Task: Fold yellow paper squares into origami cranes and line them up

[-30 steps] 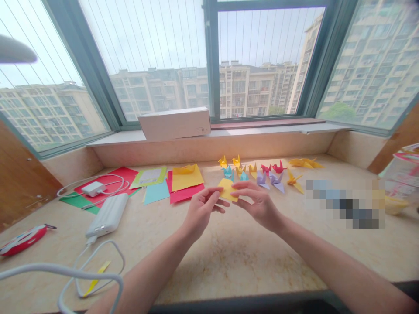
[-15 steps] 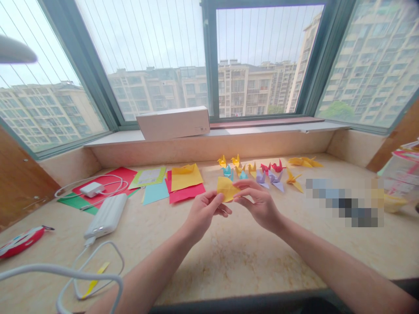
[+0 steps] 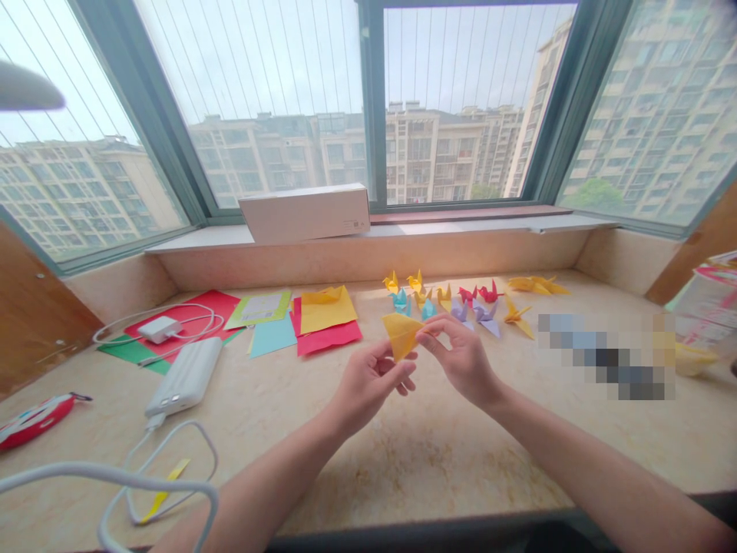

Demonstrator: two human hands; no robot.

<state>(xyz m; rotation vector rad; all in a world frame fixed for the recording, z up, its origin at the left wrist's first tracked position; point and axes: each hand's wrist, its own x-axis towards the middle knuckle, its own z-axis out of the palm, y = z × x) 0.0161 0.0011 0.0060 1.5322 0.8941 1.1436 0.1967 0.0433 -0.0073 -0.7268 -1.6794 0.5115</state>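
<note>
A small piece of folded yellow origami paper (image 3: 400, 335) is held up above the table, its outline now roughly a triangle. My right hand (image 3: 459, 357) pinches its right corner between thumb and fingertips. Below and to the left, my left hand (image 3: 374, 376) is curled around the paper's lower tip, with fingers partly behind it; the exact contact is hard to see. Behind my hands stand several folded paper cranes: yellow (image 3: 415, 281), blue (image 3: 399, 302), red (image 3: 489, 292) and purple (image 3: 487, 316).
Yellow (image 3: 328, 313) and red paper sheets (image 3: 328, 340) lie left of my hands, beside a light-blue sheet (image 3: 278, 338). Further left are a white power bank (image 3: 187, 376), a charger (image 3: 160, 329) and cables. A white box (image 3: 305, 215) sits on the sill; a plastic container (image 3: 711, 307) stands right.
The yellow paper has turned from a squarish face to a triangular one. My left thumb has come off its face and the left hand has shifted slightly right and down.
</note>
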